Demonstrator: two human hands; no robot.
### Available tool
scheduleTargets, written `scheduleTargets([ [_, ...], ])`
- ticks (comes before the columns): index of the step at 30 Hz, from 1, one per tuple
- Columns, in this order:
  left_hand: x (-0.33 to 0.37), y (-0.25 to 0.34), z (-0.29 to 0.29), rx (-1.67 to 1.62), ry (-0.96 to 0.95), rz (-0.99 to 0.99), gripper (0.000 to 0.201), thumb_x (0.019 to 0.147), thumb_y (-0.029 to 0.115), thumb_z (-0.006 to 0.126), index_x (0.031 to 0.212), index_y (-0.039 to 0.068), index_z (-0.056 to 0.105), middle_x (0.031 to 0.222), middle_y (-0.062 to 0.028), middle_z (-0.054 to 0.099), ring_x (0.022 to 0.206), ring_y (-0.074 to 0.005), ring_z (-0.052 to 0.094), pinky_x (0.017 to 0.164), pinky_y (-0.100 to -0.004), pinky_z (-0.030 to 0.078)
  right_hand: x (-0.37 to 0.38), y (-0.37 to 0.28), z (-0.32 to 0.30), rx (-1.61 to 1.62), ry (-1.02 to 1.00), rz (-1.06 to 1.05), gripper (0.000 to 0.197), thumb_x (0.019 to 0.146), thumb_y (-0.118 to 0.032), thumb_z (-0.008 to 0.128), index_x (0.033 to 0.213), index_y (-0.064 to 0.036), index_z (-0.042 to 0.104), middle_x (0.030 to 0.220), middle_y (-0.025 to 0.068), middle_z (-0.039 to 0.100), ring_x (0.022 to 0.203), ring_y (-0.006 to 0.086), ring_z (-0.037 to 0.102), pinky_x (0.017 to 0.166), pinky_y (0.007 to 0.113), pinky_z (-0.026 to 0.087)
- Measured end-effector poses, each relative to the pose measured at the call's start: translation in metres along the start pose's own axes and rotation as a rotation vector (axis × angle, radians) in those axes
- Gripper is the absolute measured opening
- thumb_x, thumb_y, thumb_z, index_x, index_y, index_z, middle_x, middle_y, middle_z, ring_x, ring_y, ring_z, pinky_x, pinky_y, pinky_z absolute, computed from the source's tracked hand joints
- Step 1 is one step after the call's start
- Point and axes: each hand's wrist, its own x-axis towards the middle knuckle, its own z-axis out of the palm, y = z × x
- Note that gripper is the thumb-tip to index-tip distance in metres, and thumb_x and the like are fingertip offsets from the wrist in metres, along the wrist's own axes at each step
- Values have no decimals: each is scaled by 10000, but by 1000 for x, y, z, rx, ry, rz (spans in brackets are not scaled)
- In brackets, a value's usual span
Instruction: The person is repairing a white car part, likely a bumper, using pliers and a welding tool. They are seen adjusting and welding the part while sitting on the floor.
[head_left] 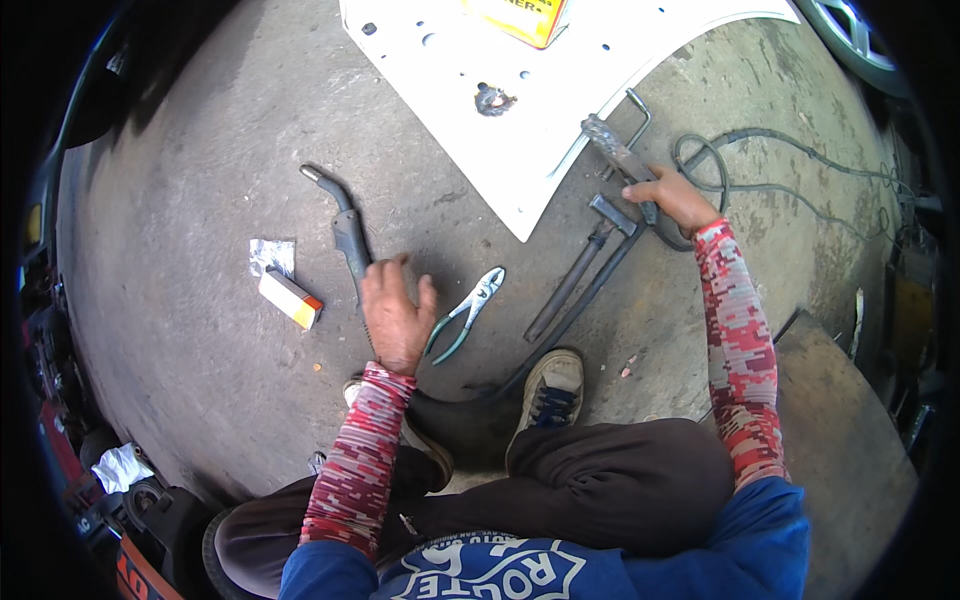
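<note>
My left hand (398, 315) hovers at the lower end of the grey welding torch (349, 240), fingers slightly blurred, thumb held apart, with nothing seen in its grip. Just right of it lie slip-joint pliers (470, 308) with green handles, jaws pointing away. My right hand (678, 200) is closed round a long grey metal tool (617, 150) with a rough, mottled far end; its kind I cannot make out. Below that hand a hammer (575, 270) lies on the floor, next to a black cable (590, 300) that curves back between my shoes.
A white panel (500, 150) with holes and a burnt spot lies ahead, carrying a yellow and red box (530, 18). A bent metal rod (640, 118) rests by its edge. Dark cable (790, 140) loops at right. A small orange-white box (291, 299) and clear packet (271, 256) lie left.
</note>
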Motion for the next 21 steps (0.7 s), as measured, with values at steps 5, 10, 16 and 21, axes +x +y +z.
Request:
scheduleTargets([
  [5,-26,90,33,-206,-477,101,342,887,276,777,1040,7,632,1071,-228,663,994,-418,676,833,-495,562,-41,76,19,255,556,87,858,851,-322,794,1491,135,452,1431,286,585,1336,362,564,1141,388,409],
  [10,-42,147,75,-85,-678,37,461,888,295,791,1168,5,568,1168,-231,658,1071,-417,687,855,-492,594,-52,127,44,101,947,269,915,848,-370,804,1563,23,389,1531,334,458,1423,463,446,1187,481,361],
  [16,-34,138,97,-118,-698,-12,475,883,246,769,1205,0,522,1202,-268,654,1046,-466,690,864,-532,581,-46,127,42,32,1182,216,849,851,-325,804,1546,-38,411,1528,288,434,1440,468,380,1195,537,316],
  [21,-12,138,88,-155,-746,-205,518,851,255,762,1208,-28,515,1051,-294,688,960,-475,702,817,-519,562,-32,119,41,69,1274,82,768,846,-273,797,1499,-35,469,1492,273,464,1422,444,401,1194,526,302],
])
